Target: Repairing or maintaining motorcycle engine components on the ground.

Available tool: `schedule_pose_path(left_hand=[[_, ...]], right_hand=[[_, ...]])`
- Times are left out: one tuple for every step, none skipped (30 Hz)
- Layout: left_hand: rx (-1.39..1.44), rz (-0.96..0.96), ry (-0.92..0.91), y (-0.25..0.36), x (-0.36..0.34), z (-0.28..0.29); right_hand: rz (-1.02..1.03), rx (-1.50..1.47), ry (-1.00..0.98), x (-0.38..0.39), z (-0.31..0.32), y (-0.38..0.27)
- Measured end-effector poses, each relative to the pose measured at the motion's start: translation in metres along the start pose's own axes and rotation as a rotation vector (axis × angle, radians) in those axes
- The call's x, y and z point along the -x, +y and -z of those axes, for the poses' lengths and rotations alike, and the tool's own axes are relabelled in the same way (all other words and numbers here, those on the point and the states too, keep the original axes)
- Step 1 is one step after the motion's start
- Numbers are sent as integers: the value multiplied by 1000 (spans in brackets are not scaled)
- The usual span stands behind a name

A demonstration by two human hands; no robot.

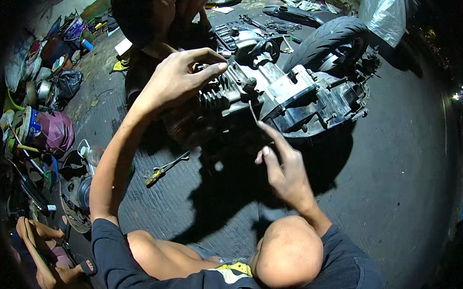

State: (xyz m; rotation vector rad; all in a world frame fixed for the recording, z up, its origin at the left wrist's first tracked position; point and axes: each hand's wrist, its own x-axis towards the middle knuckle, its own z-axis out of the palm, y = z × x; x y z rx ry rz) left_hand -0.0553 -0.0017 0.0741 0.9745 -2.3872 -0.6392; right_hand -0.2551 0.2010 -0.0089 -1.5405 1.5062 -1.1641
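Note:
A scooter engine (pixel 291 87) with a finned cylinder and its rear wheel (pixel 330 44) lies on the floor in front of me. My left hand (pixel 182 77) arches over the cylinder end, thumb and fingers apart, near the fins (pixel 214 99). Below the engine is my right hand (pixel 289 168). Its index finger is stretched upward, with the tip at the lower end of a thin metal rod (pixel 253 111), perhaps a tool handle. The rod's upper end meets the engine near a dark round fitting; its exact hold is unclear. My right thumb is apart from the index finger.
A yellow-handled screwdriver (pixel 154 178) and a wrench (pixel 176 161) lie on the floor to the left. Another person (pixel 148 19) crouches beyond the engine, near a socket set (pixel 227 36). Bags and containers (pixel 52 129) crowd the left side. Someone's legs (pixel 52 250) show lower left.

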Motion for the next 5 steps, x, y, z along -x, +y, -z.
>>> schedule_pose_path(left_hand=[[25,-33,5,-2,0,-2],[40,-66,40,-2,2,1],[104,46,15,0,0,1],[86,76,-7,2,-4,3],[44,140,-44,2,-8,7]], right_hand=[[-8,34,-39,-4,10,-8],[-35,35,-22,-10,12,-15],[-80,67,-82,-13,18,-24],[-34,161,-107,-16,22,-31],[43,233,-121,-23,26,-36]])
